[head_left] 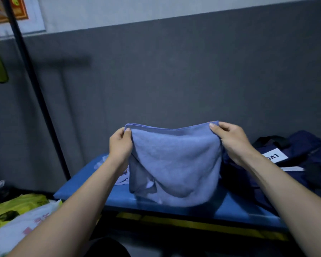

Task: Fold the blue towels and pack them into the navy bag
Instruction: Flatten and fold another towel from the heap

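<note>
A light blue towel [176, 164] hangs doubled over in the air above the blue table [93, 190], its lower edge brushing the tabletop. My left hand [120, 145] pinches its upper left corner. My right hand [230, 140] pinches the upper right corner. The navy bag [304, 160], with a white label on it, lies crumpled on the table's right side, just right of the towel. Another pale blue cloth [123, 178] peeks out behind the towel, near my left wrist.
A grey wall runs close behind the table. A black pole [37, 93] leans at the left. Yellow-green and white plastic bags [20, 214] lie at the lower left. The table's front edge carries a yellow-and-black strip [193, 222].
</note>
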